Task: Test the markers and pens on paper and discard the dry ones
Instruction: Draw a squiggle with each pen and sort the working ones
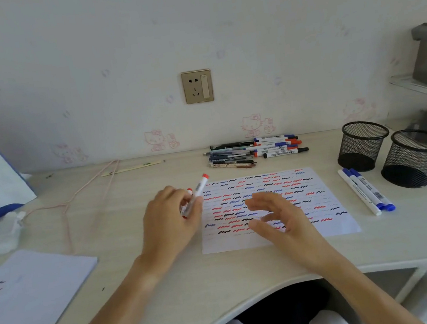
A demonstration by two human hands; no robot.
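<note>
Markers with red caps (196,195), apparently two white-barrelled ones, sit gripped in the left hand (171,220) at the white test sheet (333,224), which is crowded with squiggles. The right hand (277,216) hovers spread and empty. A pile of pens (255,152) awaits; three blue-capped markers (365,189) lie beside two empty black mesh cups (363,146), so sorting looks partway done.

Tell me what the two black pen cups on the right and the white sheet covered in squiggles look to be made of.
Two black round pen cups: probably metal wire mesh, matte black; the walls show a fine see-through grid under a solid rim. White sheet covered in squiggles: plain matte paper, thin and lying flat on the desk, holding red, blue and black ink marks.
</note>
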